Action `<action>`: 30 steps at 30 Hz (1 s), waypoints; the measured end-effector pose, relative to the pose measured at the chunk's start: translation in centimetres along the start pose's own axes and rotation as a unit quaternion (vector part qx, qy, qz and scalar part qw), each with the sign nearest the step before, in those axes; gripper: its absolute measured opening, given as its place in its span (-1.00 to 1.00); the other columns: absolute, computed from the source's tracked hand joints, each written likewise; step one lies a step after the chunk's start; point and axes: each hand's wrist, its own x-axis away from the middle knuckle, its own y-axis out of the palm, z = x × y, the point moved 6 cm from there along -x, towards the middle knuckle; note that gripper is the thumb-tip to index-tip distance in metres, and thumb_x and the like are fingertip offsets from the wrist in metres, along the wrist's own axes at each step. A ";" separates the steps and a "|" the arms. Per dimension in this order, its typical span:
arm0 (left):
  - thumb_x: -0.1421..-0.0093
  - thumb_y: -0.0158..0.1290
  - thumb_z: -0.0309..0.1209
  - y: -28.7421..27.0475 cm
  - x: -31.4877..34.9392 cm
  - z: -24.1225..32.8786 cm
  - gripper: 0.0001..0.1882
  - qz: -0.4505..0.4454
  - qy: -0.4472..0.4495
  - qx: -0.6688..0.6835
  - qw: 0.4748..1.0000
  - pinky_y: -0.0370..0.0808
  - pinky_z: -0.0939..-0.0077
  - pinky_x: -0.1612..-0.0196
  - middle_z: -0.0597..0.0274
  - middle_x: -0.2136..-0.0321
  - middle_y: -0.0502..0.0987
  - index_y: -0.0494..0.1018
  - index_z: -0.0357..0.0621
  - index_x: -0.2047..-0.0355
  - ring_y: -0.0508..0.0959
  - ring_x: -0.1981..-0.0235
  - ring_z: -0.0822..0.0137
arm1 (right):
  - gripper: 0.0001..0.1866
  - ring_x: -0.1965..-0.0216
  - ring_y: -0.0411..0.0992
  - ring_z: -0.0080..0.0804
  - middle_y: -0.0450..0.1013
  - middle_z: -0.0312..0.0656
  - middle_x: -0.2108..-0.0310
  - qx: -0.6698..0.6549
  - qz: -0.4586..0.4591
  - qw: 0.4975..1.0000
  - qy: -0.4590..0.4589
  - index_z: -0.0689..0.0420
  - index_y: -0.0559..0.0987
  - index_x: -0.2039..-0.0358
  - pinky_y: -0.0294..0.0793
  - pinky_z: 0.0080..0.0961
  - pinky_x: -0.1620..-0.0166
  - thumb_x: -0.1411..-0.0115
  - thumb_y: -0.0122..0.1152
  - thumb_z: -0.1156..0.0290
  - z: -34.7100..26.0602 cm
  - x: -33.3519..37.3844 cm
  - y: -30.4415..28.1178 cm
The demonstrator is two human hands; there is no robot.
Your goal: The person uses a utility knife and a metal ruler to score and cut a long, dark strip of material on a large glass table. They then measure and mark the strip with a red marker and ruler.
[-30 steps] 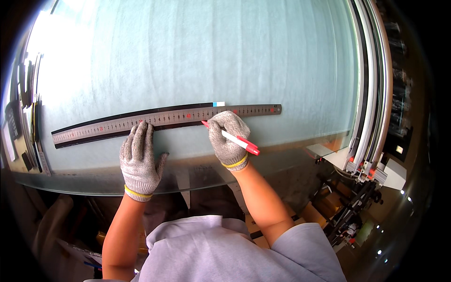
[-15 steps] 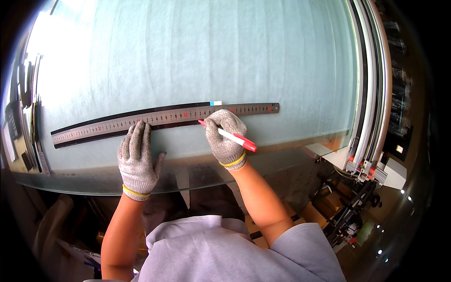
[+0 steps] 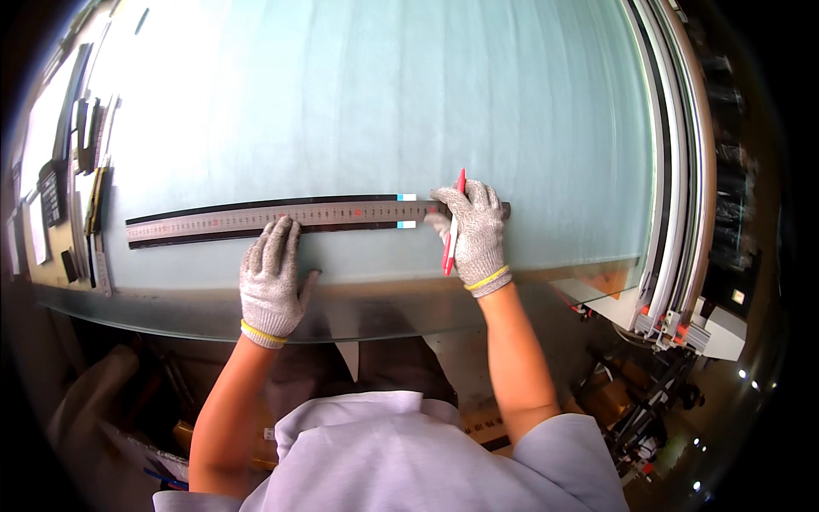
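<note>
A long steel ruler (image 3: 324, 214) lies across the glass tabletop on top of a wider black strip (image 3: 264, 205). The strip shows along both long edges of the ruler and has blue-and-white marks at its right end. My left hand (image 3: 273, 282), in a grey knit glove with a yellow cuff, rests its outstretched fingertips on the ruler's lower edge, thumb apart. My right hand (image 3: 479, 235), gloved the same way, is over the ruler's right end and partly hides it. Between its fingers is a red-and-white marker pen (image 3: 453, 235), standing nearly lengthwise to my forearm.
The pale glass tabletop (image 3: 367, 102) curves along its near edge in front of me. Metal rails (image 3: 674, 171) run down its right side. At the left lie a calculator (image 3: 53, 194) and several dark, narrow tools. Below right stand machine parts and boxes.
My right hand has shifted right along the ruler, and the pen has swung from slanting to nearly upright in the picture. The strip's lower blue-and-white mark now shows. My left hand stays on the ruler.
</note>
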 end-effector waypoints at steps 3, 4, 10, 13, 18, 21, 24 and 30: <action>-0.05 0.28 -0.34 -0.3 0.0 0.1 -0.14 0.018 0.003 0.005 1.000 0.27 0.02 -0.35 -0.05 -0.35 0.32 0.28 -0.26 -0.38 0.33 -0.35 -0.09 | -0.53 -0.01 0.40 0.02 0.43 -0.05 0.08 0.089 -0.095 0.992 0.001 -0.01 0.62 0.08 0.40 -0.04 -0.11 0.06 0.54 0.34 -0.7 -1.0 0.1; -0.06 0.28 -0.31 -0.4 0.0 0.1 -0.15 0.024 0.000 0.002 1.000 0.28 0.01 -0.34 -0.03 -0.35 0.33 0.30 -0.25 -0.37 0.34 -0.34 -0.09 | -0.51 -0.03 0.37 0.05 0.39 -0.03 0.05 0.107 -0.154 0.982 0.022 -0.01 0.59 0.07 0.36 -0.01 -0.15 0.05 0.55 0.32 -0.3 -1.4 0.8; 0.09 0.42 -0.33 -1.6 0.9 -1.1 -0.09 0.173 -0.010 0.006 0.985 0.29 -0.01 -0.33 0.06 -0.32 0.34 0.37 -0.12 -0.33 0.33 -0.32 -0.07 | -0.66 0.06 0.44 0.02 0.47 -0.05 0.18 0.111 -0.147 0.982 -0.038 0.06 0.54 0.16 0.41 -0.06 -0.03 -0.03 0.39 0.39 0.2 -1.4 2.0; 0.13 0.46 -0.30 -3.4 1.9 -4.5 -0.07 0.224 -0.074 -0.052 0.970 0.23 -0.05 -0.37 0.12 -0.32 0.34 0.40 0.01 -0.32 0.26 -0.36 -0.03 | -0.79 0.21 0.44 0.00 0.45 -0.10 0.36 -0.020 -0.042 0.995 -0.091 0.07 0.54 0.32 0.41 -0.14 0.07 0.01 0.33 0.52 -1.9 1.5 -0.2; 0.06 0.40 -0.21 -6.7 5.2 -11.4 -0.37 0.131 0.031 -0.081 0.988 0.36 0.01 -0.19 0.23 0.23 0.53 0.55 0.01 -0.08 0.51 0.06 0.09 | -0.78 0.25 0.44 -0.01 0.45 -0.14 0.40 -0.052 -0.042 0.997 -0.022 0.08 0.58 0.35 0.42 -0.15 0.08 0.03 0.41 0.54 -2.1 7.4 -1.2; 0.06 0.39 -0.17 -7.3 7.3 -12.8 -0.58 0.079 0.062 -0.030 0.995 0.42 0.09 0.00 0.28 0.44 0.52 0.62 0.04 0.17 0.53 0.28 0.13 | -0.70 0.18 0.47 0.03 0.51 -0.11 0.33 -0.026 -0.018 0.999 -0.027 0.11 0.60 0.29 0.47 -0.15 0.04 0.08 0.47 0.56 -7.0 7.7 -0.5; -0.02 0.35 -0.14 -8.1 6.5 -11.8 -0.66 0.004 0.044 0.042 0.998 0.43 0.15 0.08 0.28 0.39 0.58 0.61 0.06 0.21 0.57 0.30 0.15 | -0.55 0.09 0.45 0.04 0.52 -0.08 0.17 -0.063 -0.021 0.996 -0.065 0.11 0.62 0.11 0.47 -0.09 -0.01 0.06 0.54 0.45 -15.4 5.9 2.4; 0.07 0.41 -0.19 -10.4 4.4 -12.1 -0.42 0.036 0.039 0.096 0.994 0.41 0.07 -0.08 0.22 0.16 0.58 0.57 0.05 -0.01 0.55 0.09 0.09 | -0.56 0.23 0.46 -0.11 0.48 -0.15 0.24 -0.076 0.001 0.987 -0.140 0.09 0.68 0.07 0.45 -0.14 0.07 0.05 0.37 0.59 -22.4 2.3 5.5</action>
